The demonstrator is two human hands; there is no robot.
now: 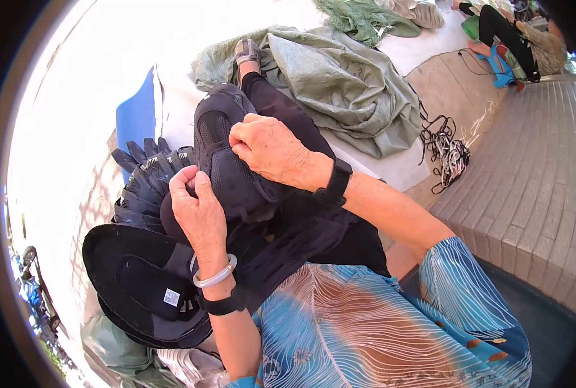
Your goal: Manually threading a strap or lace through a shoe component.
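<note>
A black shoe upper [226, 171] with mesh panels lies across my lap. My left hand [197, 208] is at its near left side, thumb and forefinger pinched together; whatever is between the tips is too small to make out. Over the upper's right side, my right hand [276, 150] has its fingers curled and pressed together, fingertips against the dark material. What they grip is hidden. Left of the upper, a row of similar black uppers [147, 187] is packed closely. More black uppers [139, 278], opened out and bearing a small white label, rest beside my left wrist.
A grey-green sheet [346, 84] lies crumpled beyond my outstretched leg. Tangled black and white laces [451, 155] are heaped near a tiled ledge [527, 181] on the right. A blue panel [136, 116] stands behind the uppers. Another person [511, 42] sits at the far right.
</note>
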